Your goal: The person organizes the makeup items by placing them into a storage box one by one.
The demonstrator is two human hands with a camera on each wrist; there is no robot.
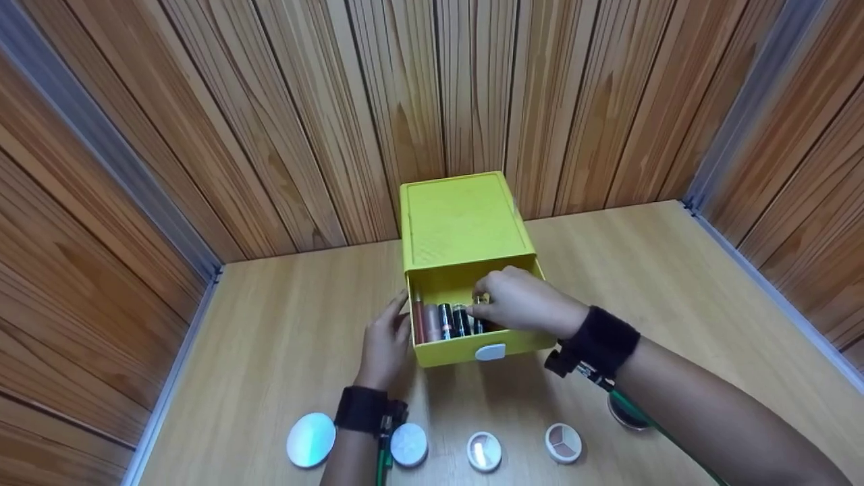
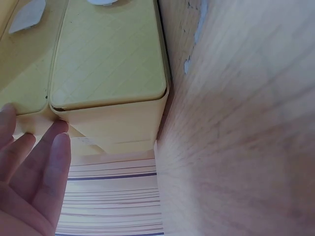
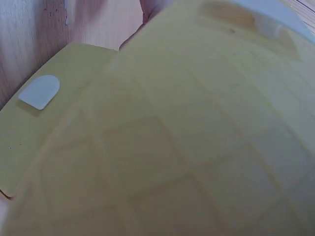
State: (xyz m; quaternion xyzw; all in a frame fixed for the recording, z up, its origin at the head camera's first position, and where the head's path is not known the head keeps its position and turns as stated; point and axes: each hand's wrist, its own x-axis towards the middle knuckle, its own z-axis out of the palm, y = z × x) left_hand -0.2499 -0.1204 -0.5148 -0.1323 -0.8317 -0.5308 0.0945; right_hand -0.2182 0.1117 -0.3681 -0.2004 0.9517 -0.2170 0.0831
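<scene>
A yellow drawer box (image 1: 466, 219) stands near the back wall, its top drawer (image 1: 449, 353) pulled out. Inside stand a red tube (image 1: 418, 324), a mauve tube (image 1: 432, 324) and black lipstick tubes (image 1: 445, 321) in a row. My right hand (image 1: 523, 302) reaches over the drawer front and pinches a dark lipstick tube (image 1: 479, 324) at the row's right end. The drawer front fills the right wrist view and hides that hand's fingers. My left hand (image 1: 385, 344) rests its extended fingers (image 2: 56, 147) against the drawer's left side.
Along the near part of the table (image 1: 270, 358) lie an iridescent disc (image 1: 311, 440), a round white-lidded case (image 1: 409, 445), a small round compact (image 1: 484, 451) and a three-colour palette (image 1: 563, 443). Another round case (image 1: 628, 413) is partly behind the right arm. Wood-panelled walls (image 1: 304, 121) enclose the table.
</scene>
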